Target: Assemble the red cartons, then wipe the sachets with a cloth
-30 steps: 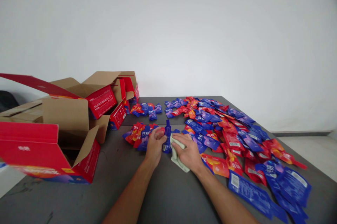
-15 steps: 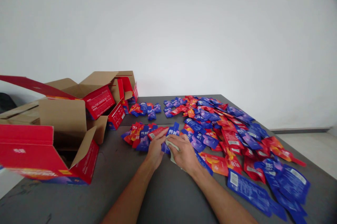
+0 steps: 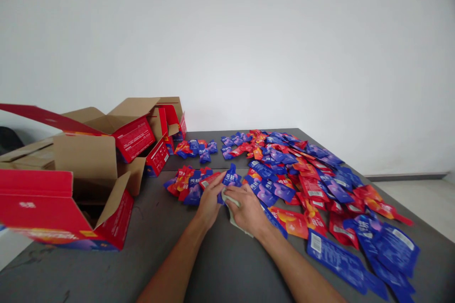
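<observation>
Centrally, the blue pouch [image 3: 232, 178] pointed lengthwise up-frame, pinched by the fingers of the left hand [image 3: 209, 202]. The right hand [image 3: 248, 206] clamped the cloth [image 3: 232, 200].

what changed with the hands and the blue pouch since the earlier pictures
The blue pouch between the hands has turned, now showing its lettered front. The right hand, holding the pale cloth, has shifted slightly left, closer to the left hand. The red boxes and the loose pouches at right stayed put.
</observation>
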Available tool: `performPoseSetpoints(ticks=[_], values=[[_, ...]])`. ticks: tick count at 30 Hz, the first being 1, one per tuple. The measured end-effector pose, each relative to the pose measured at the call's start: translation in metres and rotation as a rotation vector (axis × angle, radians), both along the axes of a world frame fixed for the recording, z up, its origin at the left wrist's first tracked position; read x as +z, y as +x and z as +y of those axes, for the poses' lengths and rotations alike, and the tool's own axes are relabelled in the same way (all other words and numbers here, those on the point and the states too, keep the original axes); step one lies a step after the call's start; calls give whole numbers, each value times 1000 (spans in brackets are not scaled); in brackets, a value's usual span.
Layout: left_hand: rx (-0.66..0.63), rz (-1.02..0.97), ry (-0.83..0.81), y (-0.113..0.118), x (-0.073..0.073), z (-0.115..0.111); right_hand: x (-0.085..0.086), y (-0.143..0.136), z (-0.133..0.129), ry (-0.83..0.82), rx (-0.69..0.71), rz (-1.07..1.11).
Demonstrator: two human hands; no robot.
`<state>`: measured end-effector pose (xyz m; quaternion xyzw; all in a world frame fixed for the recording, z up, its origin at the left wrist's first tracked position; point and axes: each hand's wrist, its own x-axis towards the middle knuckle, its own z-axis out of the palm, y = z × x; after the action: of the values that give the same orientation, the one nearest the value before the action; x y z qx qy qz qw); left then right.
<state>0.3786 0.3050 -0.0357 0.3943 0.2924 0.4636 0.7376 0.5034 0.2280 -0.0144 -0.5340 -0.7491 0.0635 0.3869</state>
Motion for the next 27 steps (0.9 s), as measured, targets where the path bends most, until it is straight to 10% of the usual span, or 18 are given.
performPoseSetpoints(ticks=[17, 27], values=[[73, 1310, 1016, 16, -26, -16, -33, 33, 15, -24, -389, -84], [77, 1460, 1090, -1, -24, -10, -23, 12, 20, -117, -350, -66]])
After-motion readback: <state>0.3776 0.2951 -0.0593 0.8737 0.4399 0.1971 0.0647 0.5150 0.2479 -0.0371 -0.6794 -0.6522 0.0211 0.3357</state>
